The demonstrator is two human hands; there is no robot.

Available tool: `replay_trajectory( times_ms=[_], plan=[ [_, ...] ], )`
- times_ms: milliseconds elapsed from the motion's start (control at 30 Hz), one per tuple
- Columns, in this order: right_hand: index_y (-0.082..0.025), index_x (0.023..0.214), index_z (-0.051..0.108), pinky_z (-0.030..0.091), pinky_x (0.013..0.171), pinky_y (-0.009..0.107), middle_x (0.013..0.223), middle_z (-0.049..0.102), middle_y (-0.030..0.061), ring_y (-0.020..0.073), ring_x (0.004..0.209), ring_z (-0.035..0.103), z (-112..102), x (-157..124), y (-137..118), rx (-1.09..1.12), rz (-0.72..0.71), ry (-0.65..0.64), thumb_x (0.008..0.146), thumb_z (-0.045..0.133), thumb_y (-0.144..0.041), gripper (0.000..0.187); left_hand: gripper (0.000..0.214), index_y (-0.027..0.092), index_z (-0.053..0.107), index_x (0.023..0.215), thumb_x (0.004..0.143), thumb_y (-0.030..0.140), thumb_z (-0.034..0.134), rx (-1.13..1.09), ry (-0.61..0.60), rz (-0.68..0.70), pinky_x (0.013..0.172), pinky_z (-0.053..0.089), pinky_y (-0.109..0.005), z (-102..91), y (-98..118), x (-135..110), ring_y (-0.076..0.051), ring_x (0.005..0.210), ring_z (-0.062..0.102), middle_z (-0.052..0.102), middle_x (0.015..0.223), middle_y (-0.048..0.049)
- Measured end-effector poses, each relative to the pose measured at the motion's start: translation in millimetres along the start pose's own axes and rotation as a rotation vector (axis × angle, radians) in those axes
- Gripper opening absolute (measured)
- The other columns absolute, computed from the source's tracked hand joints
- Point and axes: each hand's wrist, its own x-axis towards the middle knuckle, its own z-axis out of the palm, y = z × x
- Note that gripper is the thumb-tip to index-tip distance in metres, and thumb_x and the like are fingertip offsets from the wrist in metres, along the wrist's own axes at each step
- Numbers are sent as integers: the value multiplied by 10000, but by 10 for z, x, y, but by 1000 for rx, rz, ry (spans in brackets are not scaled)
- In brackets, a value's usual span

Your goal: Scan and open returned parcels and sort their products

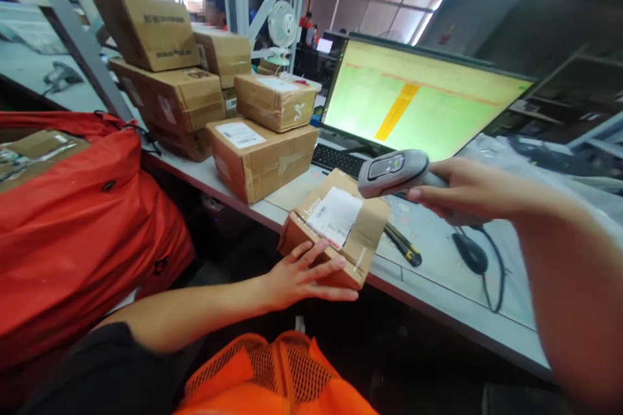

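scanner, grey, sits in the right hand in the head view; that grip is clamped on its handle, and its nose is over the far right corner of a cardboard box. the box is at the front edge of the desk, a white label on its top facing up. the left hand touches the near side and top edge of the box, its grip apart, fingers spread and not closed around anything. just beside the box, on its right, lies a yellow and black cutter; farther right is a black mouse with its cable. behind the box are a keyboard and a lit monitor, its text too blurred to read. to the left, a small carton rests on a larger carton, with more boxes stacked behind. a red bag stands left of the desk.
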Motion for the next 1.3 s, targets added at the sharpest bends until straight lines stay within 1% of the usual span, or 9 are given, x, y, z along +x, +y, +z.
replay_trajectory(
  times_ms=[67, 167, 300, 500, 667, 767, 867, 1000, 1300],
  plan=[
    [-197, 833, 598, 339, 398, 195, 542, 542, -40, 80, 435, 467, 4, 35, 203, -57, 31, -50, 883, 691, -714, 528, 823, 589, 521, 1487, 805, 292, 873, -62, 2, -39, 1245, 322, -435, -15, -39, -18, -349, 1580, 307, 350, 1689, 42],
    [-196, 905, 606, 422, 479, 244, 645, 651, 21, 145, 545, 584, 82, 171, 708, -201, 94, 115, 965, 599, -636, 444, 1102, 543, 373, 1592, 692, 243, 934, -180, 8, -181, 1198, 386, -564, -82, -187, 3, -447, 1605, 204, 151, 1767, -38],
    [-166, 958, 628, 510, 656, 321, 855, 742, 120, 242, 763, 707, 425, 373, 1537, -357, 265, 300, 1030, 485, -529, 396, 1366, 459, 149, 1664, 596, 241, 972, -352, 78, -585, 1169, 329, -761, -182, -495, 76, -525, 1607, 114, 2, 1769, -155],
    [-15, 1299, 605, 520, 898, 418, 1195, 710, 274, 369, 1128, 703, 1096, 502, 2305, -509, 537, 385, 1025, 450, -344, 455, 1354, 356, 52, 1683, 667, 440, 943, -592, 124, -1099, 1307, 219, -634, -116, -832, -75, -413, 1626, 186, 137, 1754, -150],
    [10, 1334, 613, 496, 981, 480, 1318, 631, 319, 438, 1242, 616, 1010, 611, 2345, -574, 599, 460, 1020, 468, -536, 646, 1439, 330, 10, 1688, 625, 539, 956, -708, 4, -1051, 1301, 206, -650, -44, -1020, -215, -437, 1617, 201, 136, 1752, -176],
    [-54, 1261, 679, 455, 1044, 499, 1353, 627, 285, 425, 1289, 565, 758, 902, 2204, -618, 419, 511, 1018, 465, -491, 544, 1460, 379, -56, 1682, 638, 569, 948, -831, -31, -1021, 1285, 239, -659, -9, -1171, -224, -432, 1619, 202, 146, 1757, -159],
    [-138, 1098, 736, 430, 1060, 435, 1314, 678, 197, 351, 1306, 545, 632, 1349, 2065, -629, 240, 378, 1005, 477, -385, 370, 1489, 407, -106, 1673, 637, 570, 951, -875, -53, -1010, 1285, 221, -666, 19, -1262, -243, -422, 1631, 158, 131, 1766, -142],
    [-149, 1004, 760, 466, 938, 375, 1148, 742, 169, 310, 1163, 624, 685, 1828, 2054, -613, 279, 251, 948, 544, -309, 274, 1504, 433, -127, 1665, 630, 564, 957, -857, -71, -995, 1288, 184, -673, 22, -1260, -298, -419, 1632, 149, 119, 1773, -122],
    [-164, 1006, 761, 473, 951, 367, 1116, 752, 174, 325, 1212, 616, 689, 2015, 2161, -596, 321, 222, 992, 506, -423, 363, 1491, 393, -129, 1674, 653, 617, 935, -887, -76, -980, 1290, 218, -666, 26, -1275, -239, -451, 1620, 166, 113, 1772, -152]
  ],
)
